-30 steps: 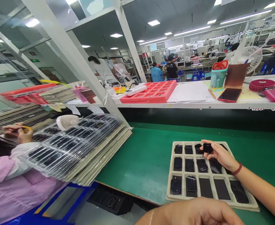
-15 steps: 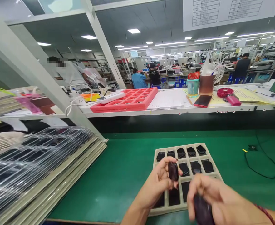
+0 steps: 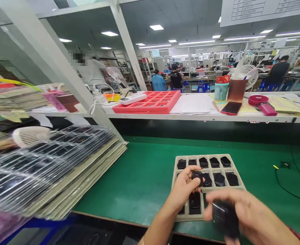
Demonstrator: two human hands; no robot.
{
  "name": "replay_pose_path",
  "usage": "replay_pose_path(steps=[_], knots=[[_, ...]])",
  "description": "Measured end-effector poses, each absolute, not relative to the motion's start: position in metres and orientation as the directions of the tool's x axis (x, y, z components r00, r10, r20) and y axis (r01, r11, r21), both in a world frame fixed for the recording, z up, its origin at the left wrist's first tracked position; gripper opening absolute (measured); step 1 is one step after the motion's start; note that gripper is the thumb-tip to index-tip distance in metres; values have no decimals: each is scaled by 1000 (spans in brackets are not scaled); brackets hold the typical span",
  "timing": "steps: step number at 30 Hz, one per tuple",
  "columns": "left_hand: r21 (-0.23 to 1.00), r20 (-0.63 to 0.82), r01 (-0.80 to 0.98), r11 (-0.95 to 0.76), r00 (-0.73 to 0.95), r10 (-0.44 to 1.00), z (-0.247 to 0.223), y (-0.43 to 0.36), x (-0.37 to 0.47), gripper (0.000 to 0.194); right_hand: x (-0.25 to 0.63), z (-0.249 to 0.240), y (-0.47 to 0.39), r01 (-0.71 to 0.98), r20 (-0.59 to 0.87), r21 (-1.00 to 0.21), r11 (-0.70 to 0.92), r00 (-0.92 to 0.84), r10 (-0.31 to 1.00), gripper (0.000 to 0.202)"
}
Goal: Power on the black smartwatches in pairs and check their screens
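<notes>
My left hand [image 3: 187,187] grips a small black glossy piece [image 3: 197,177] with rounded corners between thumb and fingers. It is over the left part of a beige compartment tray [image 3: 189,218]. Nearer to me, my right hand [image 3: 244,207] is closed around a larger black rounded block [image 3: 225,219], blurred by motion, above the tray's front right. Black flat pieces [image 3: 225,161] lie in the tray's back compartments. A black glossy piece [image 3: 195,200] sits in a front compartment below my left hand. My hands and forearms hide part of the front row.
At left, clear-covered trays [image 3: 88,163] form a stack beside a white fan [image 3: 31,136]. A black cable [image 3: 284,189] lies on the green mat [image 3: 129,183] at right. The shelf [image 3: 150,116] behind carries a red tray [image 3: 142,108], papers, a phone and a pink fan. People sit farther back.
The camera view has swung, so the scene sits farther right. My left hand has turned its small piece, now showing a glossy face. My right hand still holds its block, with its fingers more extended.
</notes>
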State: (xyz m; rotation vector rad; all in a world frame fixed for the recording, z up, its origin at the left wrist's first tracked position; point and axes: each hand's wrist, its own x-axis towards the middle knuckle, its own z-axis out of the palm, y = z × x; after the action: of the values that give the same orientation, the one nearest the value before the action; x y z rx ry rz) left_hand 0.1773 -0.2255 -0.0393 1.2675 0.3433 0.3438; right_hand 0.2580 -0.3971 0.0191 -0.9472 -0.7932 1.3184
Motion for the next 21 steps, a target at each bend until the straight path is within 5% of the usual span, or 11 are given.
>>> replay_pose_path(steps=[5,13,21], knots=[[977,-52,-48,208,892,449,-36,-229,175,41,301,-12,-381,-170,-38,-985,27,367,930,45],[990,-21,-43,137,899,437,-50,-229,180,30,320,-49,-369,-159,-49,-987,2,316,947,32],[864,35,-105,492,988,149,-9,-222,118,63,319,-10,-427,-240,-39,-970,32,285,958,69]])
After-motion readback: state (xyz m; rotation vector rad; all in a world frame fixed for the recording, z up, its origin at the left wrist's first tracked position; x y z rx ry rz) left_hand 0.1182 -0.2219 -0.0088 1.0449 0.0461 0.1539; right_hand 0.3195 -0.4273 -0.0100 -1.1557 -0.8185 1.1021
